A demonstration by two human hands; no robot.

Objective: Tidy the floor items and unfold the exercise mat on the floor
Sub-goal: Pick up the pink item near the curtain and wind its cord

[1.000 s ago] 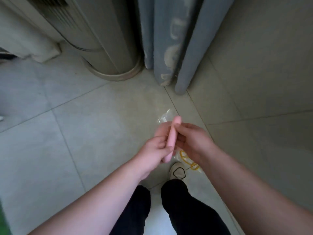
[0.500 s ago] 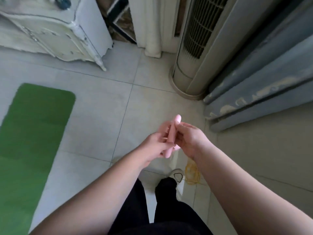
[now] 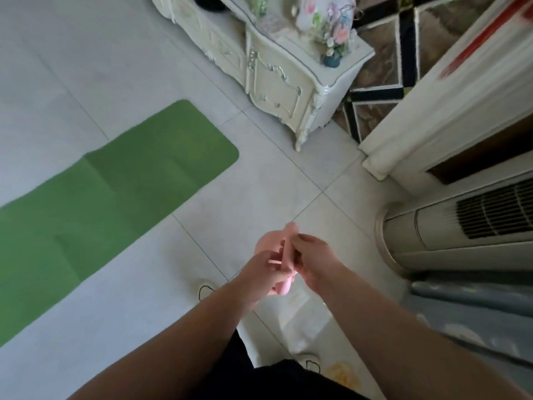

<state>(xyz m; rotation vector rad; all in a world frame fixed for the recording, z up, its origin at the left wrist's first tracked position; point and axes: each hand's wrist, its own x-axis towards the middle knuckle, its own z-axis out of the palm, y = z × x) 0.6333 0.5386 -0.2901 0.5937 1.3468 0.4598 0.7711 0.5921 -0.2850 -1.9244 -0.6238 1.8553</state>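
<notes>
Both hands meet in front of the body and hold one pink object (image 3: pixel 287 255), a thin, long, smooth piece with rounded ends; what it is exactly I cannot tell. The left hand (image 3: pixel 264 272) has its fingers curled around the lower part, and the right hand (image 3: pixel 313 259) pinches the upper part with fingertips. It is held in the air above the grey floor tiles (image 3: pixel 259 186). To the left, well apart, the green exercise mat (image 3: pixel 109 194) lies flat on the floor, unfolded, with fold creases and rounded corners. A cream cabinet (image 3: pixel 277 82) stands beyond, and a standing air conditioner (image 3: pixel 450 238) is at the right.
</notes>
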